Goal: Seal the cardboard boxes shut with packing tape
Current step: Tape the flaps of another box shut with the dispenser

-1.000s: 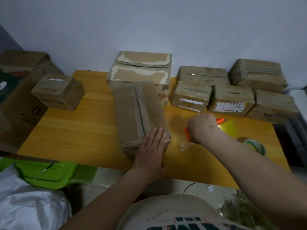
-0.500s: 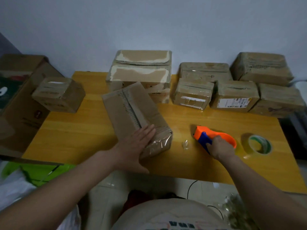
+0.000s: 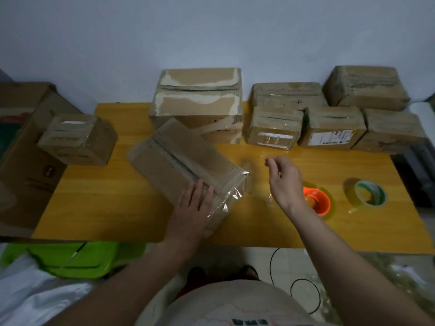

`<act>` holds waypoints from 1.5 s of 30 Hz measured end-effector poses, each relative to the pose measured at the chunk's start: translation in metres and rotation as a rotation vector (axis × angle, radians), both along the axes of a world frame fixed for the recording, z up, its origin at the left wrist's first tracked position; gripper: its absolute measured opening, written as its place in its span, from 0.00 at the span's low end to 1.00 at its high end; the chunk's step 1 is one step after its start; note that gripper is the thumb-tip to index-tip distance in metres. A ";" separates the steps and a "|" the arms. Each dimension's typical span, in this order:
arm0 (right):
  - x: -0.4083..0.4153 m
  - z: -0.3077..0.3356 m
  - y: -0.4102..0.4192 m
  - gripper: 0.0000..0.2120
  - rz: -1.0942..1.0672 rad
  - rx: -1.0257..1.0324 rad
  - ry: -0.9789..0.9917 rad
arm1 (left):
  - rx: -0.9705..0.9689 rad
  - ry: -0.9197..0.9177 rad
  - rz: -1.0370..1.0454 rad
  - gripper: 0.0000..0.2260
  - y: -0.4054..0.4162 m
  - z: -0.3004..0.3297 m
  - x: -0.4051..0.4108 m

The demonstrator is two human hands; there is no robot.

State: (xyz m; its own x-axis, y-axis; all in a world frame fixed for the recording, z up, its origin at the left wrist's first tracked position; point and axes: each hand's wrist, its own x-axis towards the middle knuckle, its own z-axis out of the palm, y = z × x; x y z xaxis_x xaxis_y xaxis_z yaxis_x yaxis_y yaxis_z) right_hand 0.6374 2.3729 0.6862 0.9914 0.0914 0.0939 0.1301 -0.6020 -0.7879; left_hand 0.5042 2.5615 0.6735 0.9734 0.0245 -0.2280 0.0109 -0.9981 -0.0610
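the left hand (image 3: 194,209) lies flat, fingers straight, on the angled cardboard box (image 3: 181,161) mid-table, likely steadying it; the right hand (image 3: 286,182) hovers beside it, fingers loosely curled, gripping nothing visible; the orange tape dispenser (image 3: 317,202) sits parked just right.

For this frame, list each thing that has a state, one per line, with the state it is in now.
Box under the left hand: flaps shut, clear tape over the near end.
Left hand: flat on that box, fingers straight.
Right hand: raised above the table, fingers loosely curled, apparently holding nothing.
Orange tape dispenser: set down on the table, untouched.
Green-cored tape roll: lying flat, untouched.
Big box at the back: flaps closed.
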 end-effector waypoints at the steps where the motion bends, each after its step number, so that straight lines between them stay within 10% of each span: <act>1: 0.000 0.001 0.006 0.11 -0.002 0.012 0.022 | 0.001 0.003 0.085 0.55 -0.007 0.002 0.001; 5: -0.002 0.004 0.027 0.12 -0.012 0.068 0.078 | 0.009 0.107 0.232 0.52 -0.020 0.010 0.013; 16: 0.004 0.002 0.076 0.13 0.226 -0.056 -0.010 | -0.095 0.109 -0.384 0.58 0.070 0.007 0.030; 31: 0.041 -0.007 0.078 0.27 0.076 -0.223 0.305 | -0.131 0.008 -0.289 0.45 0.067 -0.002 0.023; 36: 0.018 0.014 0.100 0.20 0.000 0.093 -0.016 | -0.156 0.001 -0.084 0.43 0.053 -0.005 0.023; 45: 0.002 -0.015 0.150 0.28 0.252 0.219 0.226 | -0.116 -0.028 -0.325 0.48 0.069 -0.001 0.032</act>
